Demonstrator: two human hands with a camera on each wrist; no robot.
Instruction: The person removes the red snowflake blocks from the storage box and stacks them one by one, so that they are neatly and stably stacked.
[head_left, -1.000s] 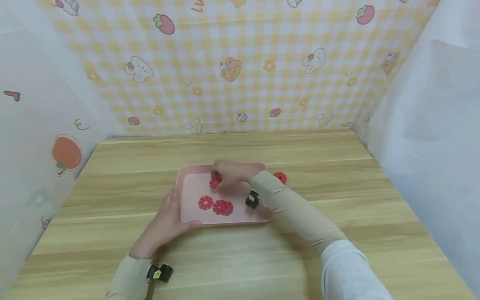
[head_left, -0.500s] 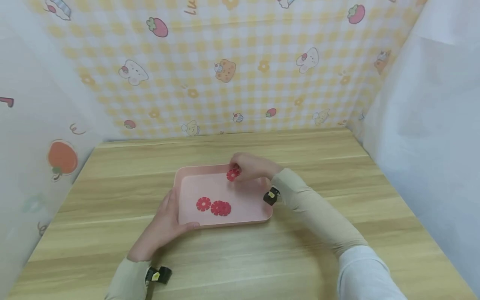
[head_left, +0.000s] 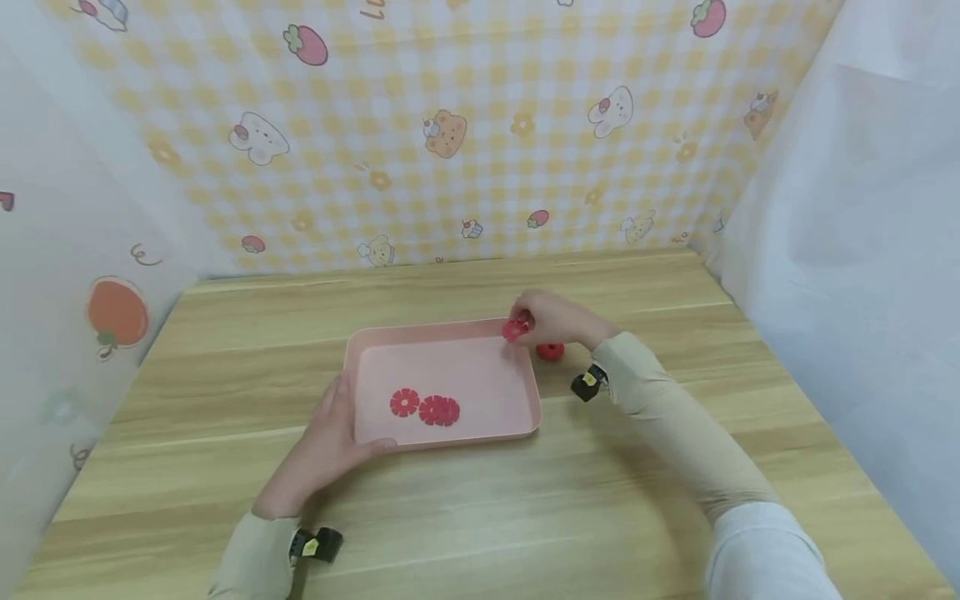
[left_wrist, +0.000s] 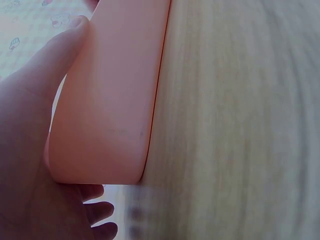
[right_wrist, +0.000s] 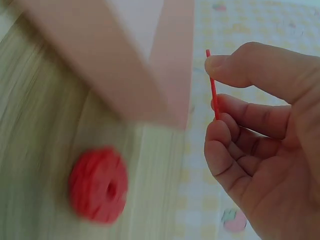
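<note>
A pink tray [head_left: 450, 433] lies on the wooden table with several red notched discs [head_left: 405, 403] on its floor, some overlapping. My left hand [head_left: 322, 446] holds the tray's near left corner, thumb along the front wall and fingers by the left side. In the left wrist view, the thumb [left_wrist: 65, 45] rests against the tray wall [left_wrist: 110, 100]. My right hand [head_left: 555, 321] pinches one red notched disc [head_left: 515, 331] above the tray's far right corner. The right wrist view shows that disc [right_wrist: 214, 85] edge-on between thumb and fingers.
A stack of red discs [head_left: 551, 351] with a centre hole stands on the table [head_left: 637, 300], just right of the tray. A yellow checked cloth [head_left: 450, 200] hangs behind the table. White sheets [head_left: 847, 250] line both sides.
My right hand has carried the pinched disc rightward, from the tray's middle to its far right corner. The stack beside the tray shows again. My left hand stays on the tray.
</note>
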